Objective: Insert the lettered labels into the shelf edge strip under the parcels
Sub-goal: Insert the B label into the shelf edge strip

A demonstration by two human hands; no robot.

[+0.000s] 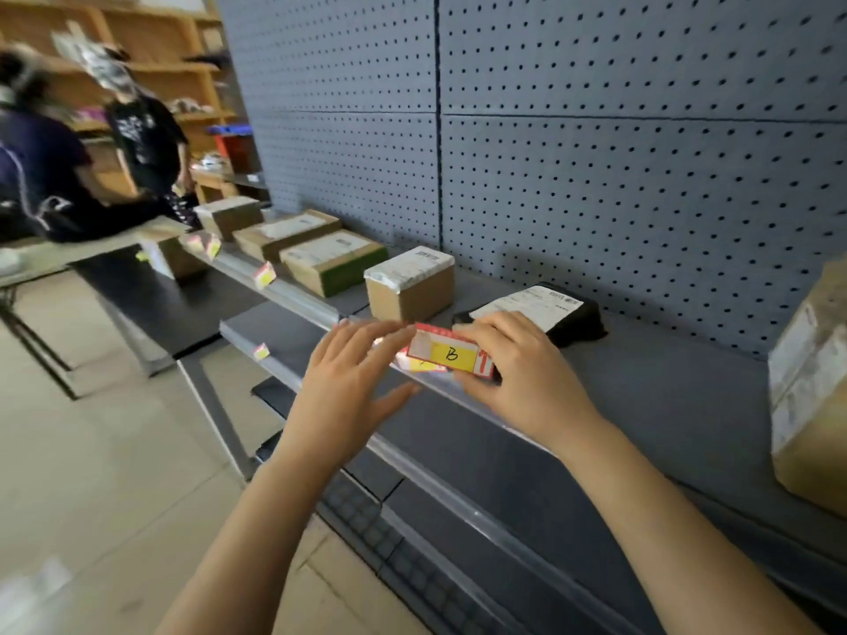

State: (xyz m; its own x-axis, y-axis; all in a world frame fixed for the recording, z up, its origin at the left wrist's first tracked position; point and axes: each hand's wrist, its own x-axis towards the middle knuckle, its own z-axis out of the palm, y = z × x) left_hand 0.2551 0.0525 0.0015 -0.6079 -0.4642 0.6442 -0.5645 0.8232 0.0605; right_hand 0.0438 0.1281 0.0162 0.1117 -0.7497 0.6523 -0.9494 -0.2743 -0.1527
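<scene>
- The label [451, 356], a red-edged card with a yellow field marked "B", sits just above the strip [298, 297], in front of the black parcel [573, 318]; its lower edge is near the strip's channel, but whether it has entered cannot be told
- The right hand [527, 373] pinches the label at its right end, fingers [486, 330] curled over the top edge and thumb beneath; another card seems to show behind it, how many cannot be told
- The left hand [348, 387] hovers at the label's left end, above the strip; its fingers [366, 334] are straight and slightly spread, gripping nothing; whether the tips touch the card is unclear from blur
- Handling, as a judgement: the card looks thin, very light and bendable, likely to bow or crease if squeezed mid-span; its face looks smooth, so it may slip from a loose pinch
- Best hold is probably by the two short ends, leaving the long lower edge free to seat in the strip; light fingertip pressure along the top should then snap it in
- A fitted label [265, 273] further left along the strip stands tilted outward, which suggests the channel grips loosely
</scene>
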